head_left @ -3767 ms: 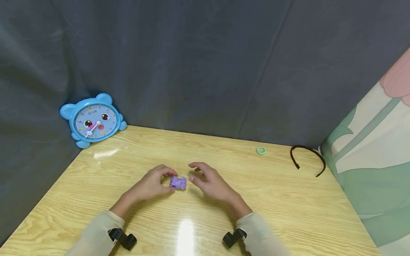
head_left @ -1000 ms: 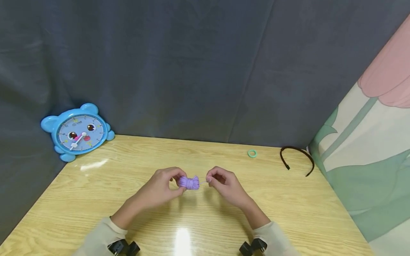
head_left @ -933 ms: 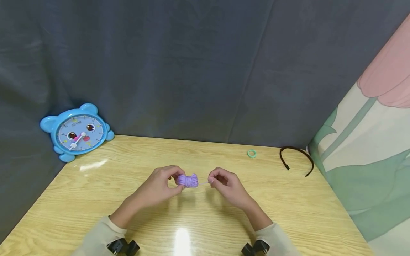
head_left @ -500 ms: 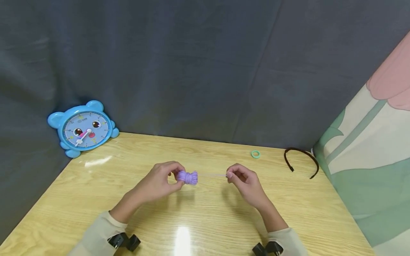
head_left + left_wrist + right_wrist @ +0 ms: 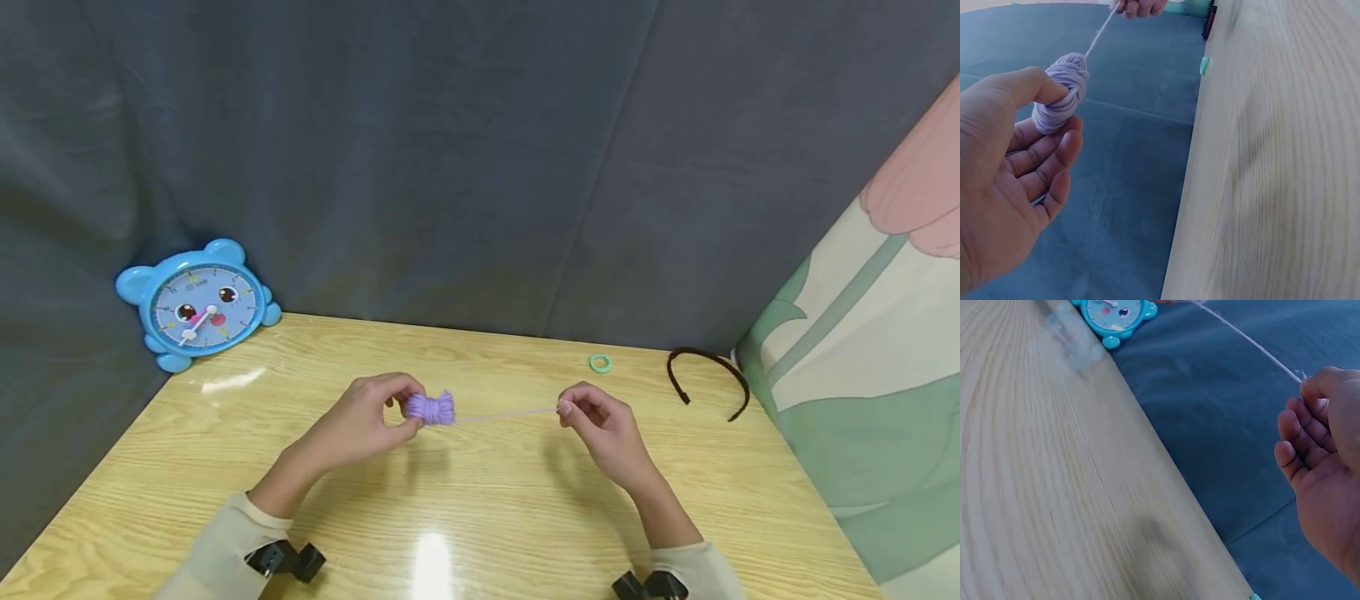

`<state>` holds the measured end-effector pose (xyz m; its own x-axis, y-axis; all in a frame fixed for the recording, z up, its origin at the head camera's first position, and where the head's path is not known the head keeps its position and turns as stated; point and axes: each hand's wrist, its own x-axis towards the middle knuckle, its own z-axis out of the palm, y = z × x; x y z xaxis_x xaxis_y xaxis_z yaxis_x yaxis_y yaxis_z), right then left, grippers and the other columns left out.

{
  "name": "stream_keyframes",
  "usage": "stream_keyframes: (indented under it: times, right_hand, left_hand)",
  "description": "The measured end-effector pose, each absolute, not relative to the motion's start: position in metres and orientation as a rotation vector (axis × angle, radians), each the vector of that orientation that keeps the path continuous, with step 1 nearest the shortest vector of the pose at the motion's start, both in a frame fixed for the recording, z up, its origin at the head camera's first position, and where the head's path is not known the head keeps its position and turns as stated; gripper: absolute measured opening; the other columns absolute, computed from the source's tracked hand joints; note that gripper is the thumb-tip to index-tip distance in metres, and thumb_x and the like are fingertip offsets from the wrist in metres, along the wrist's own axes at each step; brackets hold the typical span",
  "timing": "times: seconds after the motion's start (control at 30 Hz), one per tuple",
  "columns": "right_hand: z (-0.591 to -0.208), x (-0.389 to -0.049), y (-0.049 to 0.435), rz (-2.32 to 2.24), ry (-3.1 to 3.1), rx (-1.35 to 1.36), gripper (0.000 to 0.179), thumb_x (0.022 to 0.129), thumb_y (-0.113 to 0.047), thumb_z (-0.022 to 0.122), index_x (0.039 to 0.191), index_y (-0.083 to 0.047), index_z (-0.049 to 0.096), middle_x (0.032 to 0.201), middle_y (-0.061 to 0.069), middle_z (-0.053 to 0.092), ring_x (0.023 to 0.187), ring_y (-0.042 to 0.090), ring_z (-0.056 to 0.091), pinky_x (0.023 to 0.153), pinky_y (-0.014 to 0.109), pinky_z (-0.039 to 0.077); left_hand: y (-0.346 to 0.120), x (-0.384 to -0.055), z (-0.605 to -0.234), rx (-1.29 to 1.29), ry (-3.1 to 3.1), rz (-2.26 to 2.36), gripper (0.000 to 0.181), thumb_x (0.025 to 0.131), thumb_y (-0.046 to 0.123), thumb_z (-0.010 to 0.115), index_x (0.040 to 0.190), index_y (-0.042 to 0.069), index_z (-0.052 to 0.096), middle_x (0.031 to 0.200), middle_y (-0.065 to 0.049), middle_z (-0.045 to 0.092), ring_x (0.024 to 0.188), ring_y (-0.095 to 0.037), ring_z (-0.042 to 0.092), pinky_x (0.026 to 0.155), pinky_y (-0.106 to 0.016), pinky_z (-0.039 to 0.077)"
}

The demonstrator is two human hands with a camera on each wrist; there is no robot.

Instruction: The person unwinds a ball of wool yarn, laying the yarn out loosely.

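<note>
Head view: a dark blue-grey fabric curtain (image 5: 420, 167) hangs behind a pale yellow wood-grain table (image 5: 495, 517), with a cream cloth patterned in pink and green (image 5: 885, 417) along the right side. At the table's far left corner stands a bright blue bear-shaped clock (image 5: 206, 307) with a cartoon face. The left hand (image 5: 367, 421) and the right hand (image 5: 603, 429) are above the table, well apart, each closed in a pinch. Near the far right corner lies a slim dark curved hairband (image 5: 738, 377), its ends towards the near side. A bow-shaped bundle of lilac yarn (image 5: 431, 408), wrapped round its middle, is clear of the surface, one end gripped between the left thumb and fingers. A small mint-green ring (image 5: 600, 371) lies left of the hairband, near the far edge. Thinnest of all, a straight lilac strand (image 5: 502, 415) runs from the bundle to the right hand, nipped between thumb and forefinger.
</note>
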<state>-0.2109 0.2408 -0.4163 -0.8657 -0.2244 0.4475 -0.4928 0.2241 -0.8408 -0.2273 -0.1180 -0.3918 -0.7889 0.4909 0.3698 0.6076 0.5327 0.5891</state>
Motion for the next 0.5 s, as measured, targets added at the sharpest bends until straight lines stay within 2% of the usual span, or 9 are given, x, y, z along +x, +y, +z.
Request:
stream_keyframes:
  times: [0.13, 0.3, 0.5]
  right_hand:
    - [-0.416, -0.208, 0.247, 1.665, -2.258, 0.668, 0.011, 0.104, 0.002, 0.055, 0.100, 0.007, 0.064, 0.088, -0.003, 0.062, 0.080, 0.010, 0.060, 0.072, 0.020, 0.053]
    - [-0.411, -0.208, 0.257, 1.691, -2.181, 0.621, 0.011, 0.103, 0.004, 0.055, 0.100, 0.010, 0.063, 0.092, 0.000, 0.064, 0.082, 0.008, 0.062, 0.077, 0.019, 0.054]
    - [-0.409, -0.207, 0.269, 1.685, -2.161, 0.516, 0.015, 0.103, 0.002, 0.058, 0.100, 0.016, 0.061, 0.091, -0.002, 0.065, 0.081, 0.006, 0.063, 0.077, 0.018, 0.054]
  left_hand:
    - [-0.119, -0.228, -0.391, -0.908, -2.610, -1.096, 0.021, 0.084, 0.010, 0.078, 0.103, 0.015, 0.070, 0.090, 0.010, 0.069, 0.083, -0.010, 0.064, 0.077, -0.038, 0.054]
    - [-0.121, -0.228, -0.390, -0.908, -2.601, -1.108, 0.020, 0.084, 0.011, 0.078, 0.102, 0.016, 0.070, 0.089, 0.011, 0.068, 0.083, -0.017, 0.065, 0.076, -0.032, 0.053]
    - [-0.125, -0.229, -0.388, -0.902, -2.593, -1.110, 0.019, 0.085, 0.010, 0.077, 0.102, 0.015, 0.071, 0.089, 0.010, 0.069, 0.082, -0.014, 0.062, 0.073, -0.031, 0.052]
